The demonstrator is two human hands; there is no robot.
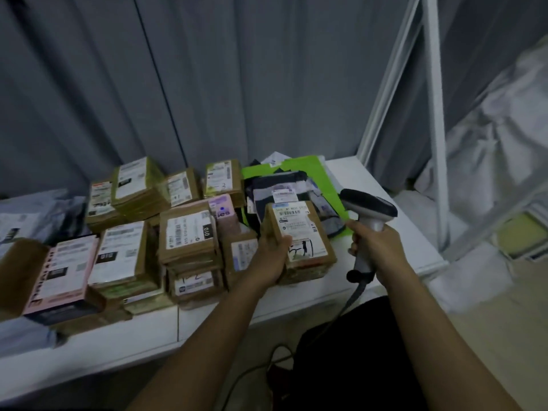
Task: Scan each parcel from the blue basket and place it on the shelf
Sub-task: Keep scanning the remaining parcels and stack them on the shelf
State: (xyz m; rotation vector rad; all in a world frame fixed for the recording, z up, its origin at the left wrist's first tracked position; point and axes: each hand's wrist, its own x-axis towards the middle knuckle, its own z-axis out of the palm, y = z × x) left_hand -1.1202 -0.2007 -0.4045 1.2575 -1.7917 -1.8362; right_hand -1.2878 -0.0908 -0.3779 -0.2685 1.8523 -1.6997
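My left hand (271, 253) grips a brown cardboard parcel (308, 250) by its left edge, holding it just above the white shelf (385, 221) with its white address label facing up. My right hand (378, 247) grips the handle of a grey and white barcode scanner (367, 207), whose head sits to the right of the parcel and points left toward its label. A dark cable hangs from the scanner's handle down to the floor. The blue basket is not in view.
Several brown parcels (186, 232) lie stacked on the shelf left of the held one, with a pink box (62, 274) at the far left. Green and dark soft mailers (293, 185) lie behind. A white shelf upright (436, 123) stands at the right.
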